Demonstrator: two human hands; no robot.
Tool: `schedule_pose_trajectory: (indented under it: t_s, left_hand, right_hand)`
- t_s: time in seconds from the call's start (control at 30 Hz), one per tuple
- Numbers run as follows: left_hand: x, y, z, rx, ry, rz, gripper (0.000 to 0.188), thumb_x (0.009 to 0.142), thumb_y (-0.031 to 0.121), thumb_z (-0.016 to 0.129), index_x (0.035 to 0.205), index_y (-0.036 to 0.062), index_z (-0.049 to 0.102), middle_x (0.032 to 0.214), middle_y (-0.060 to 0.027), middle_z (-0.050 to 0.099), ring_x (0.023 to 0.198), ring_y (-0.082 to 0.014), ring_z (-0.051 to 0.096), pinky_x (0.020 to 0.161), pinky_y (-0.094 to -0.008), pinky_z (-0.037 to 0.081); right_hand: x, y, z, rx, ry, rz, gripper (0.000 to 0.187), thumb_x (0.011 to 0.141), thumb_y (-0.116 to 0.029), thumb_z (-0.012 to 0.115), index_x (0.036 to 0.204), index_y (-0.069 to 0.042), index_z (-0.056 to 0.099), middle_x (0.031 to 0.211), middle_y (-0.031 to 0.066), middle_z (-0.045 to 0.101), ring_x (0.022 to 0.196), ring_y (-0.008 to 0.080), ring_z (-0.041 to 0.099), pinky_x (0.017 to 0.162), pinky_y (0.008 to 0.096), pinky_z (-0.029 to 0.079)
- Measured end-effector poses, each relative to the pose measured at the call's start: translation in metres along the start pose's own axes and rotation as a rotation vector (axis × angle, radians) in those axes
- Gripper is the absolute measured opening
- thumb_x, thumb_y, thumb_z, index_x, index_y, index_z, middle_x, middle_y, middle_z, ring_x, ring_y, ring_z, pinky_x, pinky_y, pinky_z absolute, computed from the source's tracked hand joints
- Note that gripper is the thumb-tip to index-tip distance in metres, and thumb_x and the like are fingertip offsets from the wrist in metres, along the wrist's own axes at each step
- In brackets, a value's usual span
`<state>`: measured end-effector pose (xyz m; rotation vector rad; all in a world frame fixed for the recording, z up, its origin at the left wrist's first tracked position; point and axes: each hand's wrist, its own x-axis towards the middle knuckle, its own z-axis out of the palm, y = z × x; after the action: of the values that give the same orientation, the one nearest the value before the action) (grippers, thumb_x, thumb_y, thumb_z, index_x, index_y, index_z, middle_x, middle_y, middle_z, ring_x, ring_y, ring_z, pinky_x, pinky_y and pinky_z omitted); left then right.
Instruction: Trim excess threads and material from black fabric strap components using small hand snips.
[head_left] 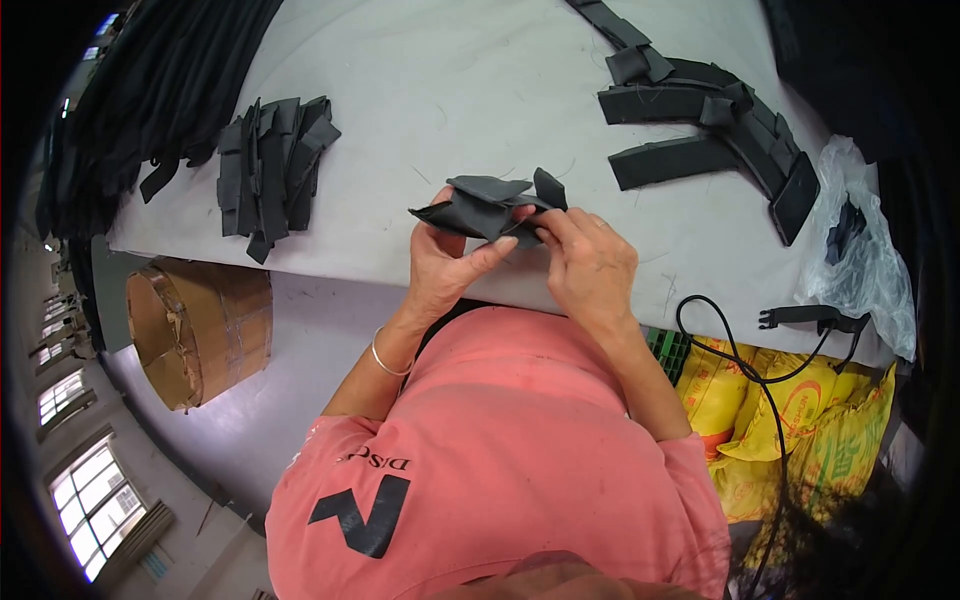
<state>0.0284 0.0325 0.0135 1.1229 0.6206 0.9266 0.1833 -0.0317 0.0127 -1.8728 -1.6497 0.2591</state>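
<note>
Pink T-shirt (530,440) fills the foreground; beyond it, left hand (448,268) and right hand (594,268) each have a pinching grip on folded dark-grey fabric (475,210) above the near edge of the desk (430,100).

Strip pile (268,165) left, strip heap (718,110) right on the table (420,80); cloth piece (475,212) between them.

The left hand (440,268) and right hand (592,262) hold folded dark cloth (478,214) over the white table (430,100). Dark strips (268,168) lie left and right on it; 1 cardboard box (228,325) stands by its near edge.
</note>
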Motion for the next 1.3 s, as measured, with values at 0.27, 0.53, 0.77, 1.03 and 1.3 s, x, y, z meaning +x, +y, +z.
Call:
schedule_pose_trajectory:
  t_s: [0.27,0.53,0.77,1.03,1.3]
  left_hand:
    - [0.007,0.010,-0.009,0.002,-0.036,-0.024,0.031,0.090,-0.001,0.054,0.121,-0.0031,0.049,0.108,-0.0187,0.064,0.100,-0.0246,0.064,0.085,-0.0360,0.054]
    - [0.007,-0.001,-0.015,-0.043,-0.045,-0.176,0.046,0.091,0.009,0.058,0.129,-0.0009,0.035,0.107,-0.0250,0.063,0.091,-0.0242,0.067,0.074,-0.0367,0.059]
    - [-0.002,-0.006,-0.009,-0.134,-0.056,-0.211,0.023,0.092,0.007,0.053,0.114,0.0018,0.049,0.113,-0.0217,0.062,0.092,-0.0200,0.065,0.073,-0.0307,0.056]
    - [-0.012,-0.003,-0.014,-0.365,-0.228,-0.339,0.025,0.096,0.018,0.044,0.097,-0.0013,0.060,0.114,-0.0179,0.063,0.099,-0.0155,0.057,0.087,-0.0305,0.047]
    - [-0.018,-0.003,-0.016,-0.059,-0.139,-0.433,0.050,0.088,0.015,0.064,0.132,0.0009,0.046,0.118,-0.0139,0.061,0.099,-0.0165,0.061,0.087,-0.0297,0.050]
  right_hand:
    - [0.007,0.003,-0.031,0.306,-0.174,0.184,0.012,0.085,-0.012,0.060,0.095,-0.009,0.067,0.081,0.0059,0.065,0.072,0.0258,0.062,0.061,0.0345,0.048]
    - [0.011,0.008,-0.038,0.601,-0.111,0.231,0.019,0.088,-0.009,0.058,0.106,-0.006,0.066,0.086,0.0070,0.065,0.069,0.0148,0.057,0.064,0.0251,0.045]
    - [0.015,0.005,-0.032,0.706,-0.105,0.208,0.022,0.089,-0.008,0.059,0.110,-0.004,0.065,0.091,0.0044,0.064,0.072,0.0107,0.054,0.065,0.0229,0.043]
    - [0.010,0.010,-0.031,0.773,-0.092,0.207,0.022,0.090,-0.008,0.059,0.110,-0.003,0.064,0.093,0.0043,0.065,0.075,0.0093,0.054,0.069,0.0216,0.044]
    - [0.000,0.010,-0.036,0.727,-0.200,0.216,0.022,0.088,-0.006,0.058,0.109,-0.003,0.064,0.093,0.0057,0.066,0.075,0.0111,0.055,0.068,0.0231,0.044]
